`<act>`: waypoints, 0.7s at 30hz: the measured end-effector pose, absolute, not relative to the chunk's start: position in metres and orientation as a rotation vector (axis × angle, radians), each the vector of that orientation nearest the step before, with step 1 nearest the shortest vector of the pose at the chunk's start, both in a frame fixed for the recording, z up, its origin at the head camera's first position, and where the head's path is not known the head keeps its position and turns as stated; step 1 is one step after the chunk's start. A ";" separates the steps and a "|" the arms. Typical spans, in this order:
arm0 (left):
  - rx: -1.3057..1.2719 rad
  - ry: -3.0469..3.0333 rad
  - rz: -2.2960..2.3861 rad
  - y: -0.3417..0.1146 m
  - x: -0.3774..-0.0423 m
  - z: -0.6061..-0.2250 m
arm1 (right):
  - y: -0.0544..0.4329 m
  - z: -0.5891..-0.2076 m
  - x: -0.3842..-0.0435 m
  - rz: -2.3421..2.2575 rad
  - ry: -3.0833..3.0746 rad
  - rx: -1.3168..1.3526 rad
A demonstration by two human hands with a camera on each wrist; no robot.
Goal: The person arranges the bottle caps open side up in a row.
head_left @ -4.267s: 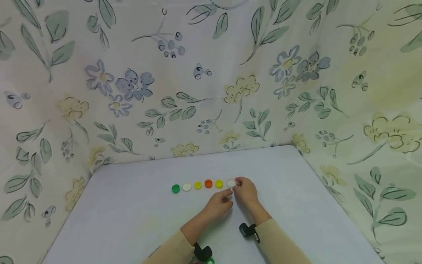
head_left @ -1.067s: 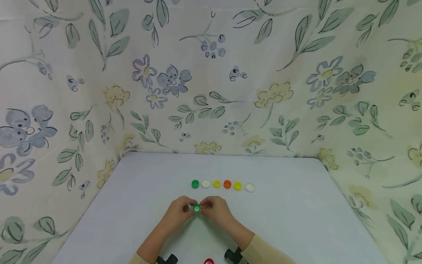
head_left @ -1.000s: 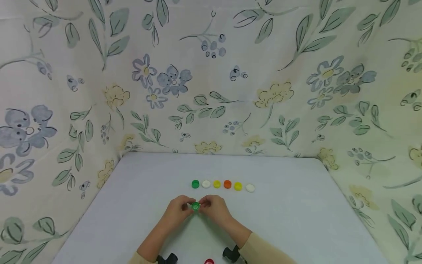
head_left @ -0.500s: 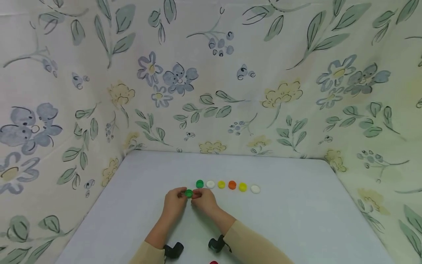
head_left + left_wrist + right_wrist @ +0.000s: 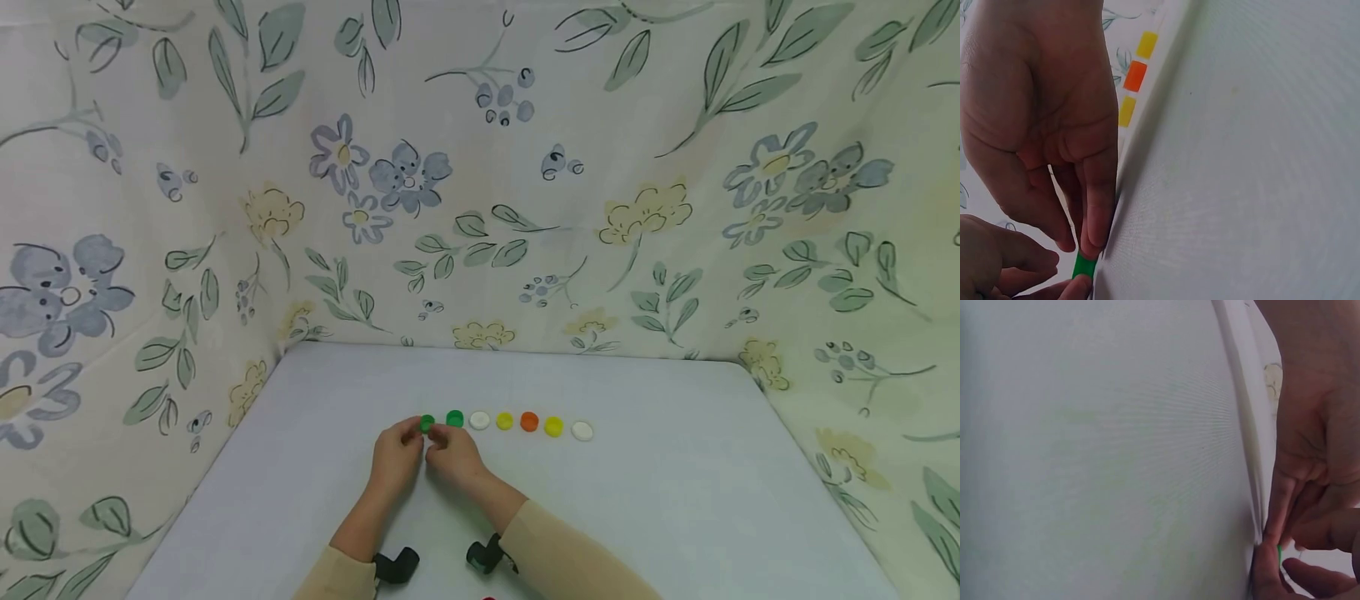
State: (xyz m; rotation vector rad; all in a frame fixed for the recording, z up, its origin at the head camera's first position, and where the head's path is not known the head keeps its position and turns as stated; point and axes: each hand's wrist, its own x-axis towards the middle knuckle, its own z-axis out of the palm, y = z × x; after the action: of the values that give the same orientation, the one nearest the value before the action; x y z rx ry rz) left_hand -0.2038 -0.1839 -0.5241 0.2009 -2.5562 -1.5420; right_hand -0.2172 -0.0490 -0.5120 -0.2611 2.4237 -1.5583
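A small green bottle cap (image 5: pixel 427 422) is at the left end of a row of caps on the white table. My left hand (image 5: pixel 396 456) pinches it from the left, its fingertips at the cap's edge. From the other side my right hand (image 5: pixel 459 458) holds it too, with curled fingers. In the left wrist view the green cap (image 5: pixel 1084 266) shows between the fingertips of both hands, close to the table surface. Mostly covered by fingers, only a sliver of the cap (image 5: pixel 1279 554) appears in the right wrist view.
Rightward along the row lie another green cap (image 5: pixel 454 418), a white cap (image 5: pixel 479 421), a yellow cap (image 5: pixel 504 421), an orange cap (image 5: pixel 529 422), another yellow cap (image 5: pixel 553 427) and another white cap (image 5: pixel 582 431). A red cap (image 5: pixel 488 597) peeks in at the bottom edge. Patterned cloth (image 5: pixel 480 275) stands behind.
Between both hands, the green cap has travelled forward and left from the middle of the table to the row's left end. Earlier, both hands were at the white cap on the right end.
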 end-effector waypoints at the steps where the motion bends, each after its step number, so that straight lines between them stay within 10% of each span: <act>1: 0.203 -2.553 -1.542 -0.183 -0.204 -0.524 | -0.049 -0.512 -0.217 -1.557 2.429 -0.272; 21: 0.274 -2.495 -1.660 -0.177 -0.185 -0.513 | -0.021 -0.506 -0.201 -1.462 2.405 -0.465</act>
State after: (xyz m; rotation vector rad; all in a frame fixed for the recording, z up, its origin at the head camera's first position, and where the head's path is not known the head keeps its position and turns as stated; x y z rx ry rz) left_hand -0.1853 -0.1768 -0.5135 0.2739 -2.4945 -1.6599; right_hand -0.2006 -0.0214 -0.5062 -0.4655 2.4045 -1.4625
